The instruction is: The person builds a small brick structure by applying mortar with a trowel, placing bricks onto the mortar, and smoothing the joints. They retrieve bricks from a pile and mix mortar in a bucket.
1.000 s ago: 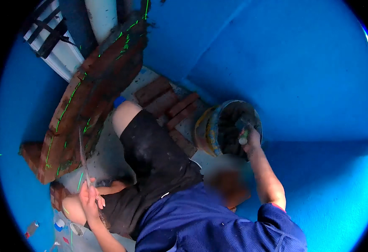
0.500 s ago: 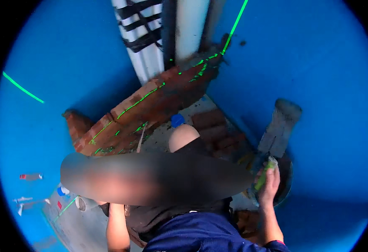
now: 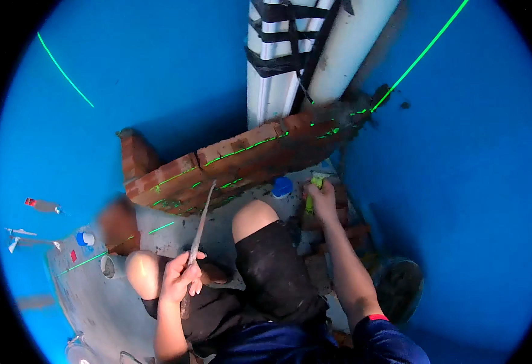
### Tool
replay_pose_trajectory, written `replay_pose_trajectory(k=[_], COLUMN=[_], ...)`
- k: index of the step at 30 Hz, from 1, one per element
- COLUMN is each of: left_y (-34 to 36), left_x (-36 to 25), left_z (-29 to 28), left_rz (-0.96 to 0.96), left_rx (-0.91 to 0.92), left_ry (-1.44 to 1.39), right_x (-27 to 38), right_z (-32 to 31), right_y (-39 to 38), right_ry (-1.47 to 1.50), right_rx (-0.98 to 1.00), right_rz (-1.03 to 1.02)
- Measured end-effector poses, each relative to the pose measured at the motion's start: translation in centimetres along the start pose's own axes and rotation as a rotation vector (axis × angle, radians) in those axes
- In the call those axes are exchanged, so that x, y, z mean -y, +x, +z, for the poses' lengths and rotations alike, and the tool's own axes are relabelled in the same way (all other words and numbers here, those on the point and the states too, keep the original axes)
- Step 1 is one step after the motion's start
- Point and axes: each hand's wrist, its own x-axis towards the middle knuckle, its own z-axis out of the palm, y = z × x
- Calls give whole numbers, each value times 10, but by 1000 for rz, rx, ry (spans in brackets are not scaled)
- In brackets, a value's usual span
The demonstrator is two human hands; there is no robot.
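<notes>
My left hand [image 3: 182,279] is closed around a long, thin, tapering grey-brown stick [image 3: 202,227], whose narrow end points up towards the low curved brick wall [image 3: 235,156]. Out to the right, my right hand [image 3: 325,200] grips the green handle of a trowel [image 3: 310,204], close to the wall's foot. The trowel's blade hardly shows from this angle. A blue round lid or cap [image 3: 282,187] lies on the floor just left of that hand. Bricks [image 3: 358,233] are stacked beneath and beside my right forearm.
A mortar-stained bucket [image 3: 400,288] stands at the right. White pipes [image 3: 272,91] bound with black tape rise behind the wall in the corner of two blue walls. On the left are a white cup-like container [image 3: 113,267] and a blurred red-brown shape [image 3: 119,224]. Green laser lines cross the surfaces.
My right hand has brought the trowel from over the bucket leftward and forward to the brick wall. The view has shifted. My left hand and most of the stick, blurred out before, now show.
</notes>
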Motion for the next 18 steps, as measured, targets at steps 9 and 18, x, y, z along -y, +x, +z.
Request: replay_pose_trajectory(k=[9,18], left_y=[-9,-8], left_x=[5,3], left_z=[-18,-18], left_rz=[7,-48], left_rx=[-67,8], left_ry=[-21,-24], right_x=[-48,-18], right_z=[11,2], right_y=[24,-21], right_ry=[-929,-994], right_rx=[-200,-187], right_rz=[-15,-3])
